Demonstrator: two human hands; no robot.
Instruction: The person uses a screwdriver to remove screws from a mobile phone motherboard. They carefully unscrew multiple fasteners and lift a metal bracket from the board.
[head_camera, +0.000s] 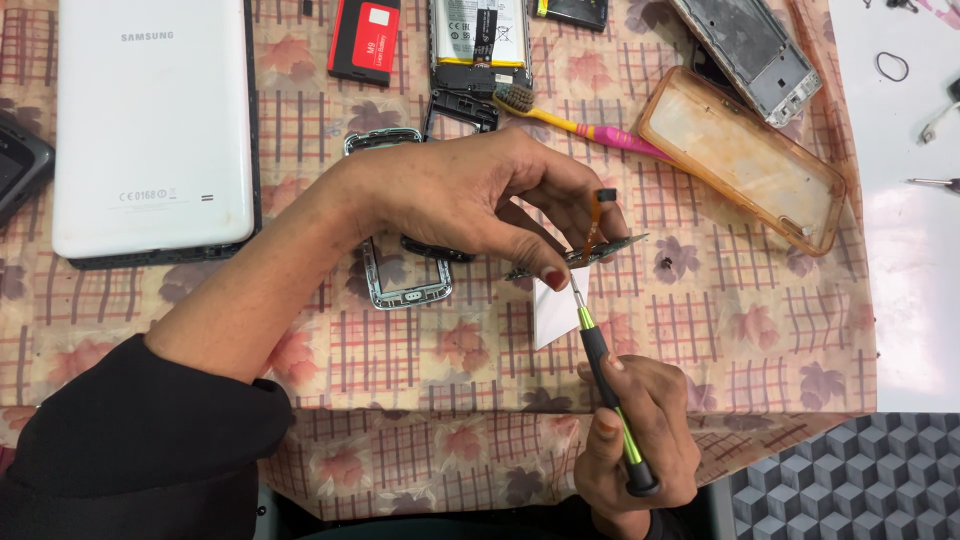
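While left hand (470, 200) pinches circuit board (580, 255), right hand (635, 435) fingers grip screwdriver (605, 385), toothbrush (575, 122) (pink-handled), tablet (150, 120) nearby.

A red-and-black rectangular box (364, 40) lies at the top, beside a white-labelled battery (479, 32).

Tablet (155, 120) lying upper left of frame on tablecloth (760, 340). Phone frame (400, 250) centre, partly under left hand (470, 200). Circuit board (580, 255) held right of centre, above paper slip (555, 315). Screwdriver (605, 385) in right hand (640, 440), lower centre-right, tip touching board. Toothbrush (580, 125) upper centre; phone case (745, 160) upper right; battery (480, 35) top centre.
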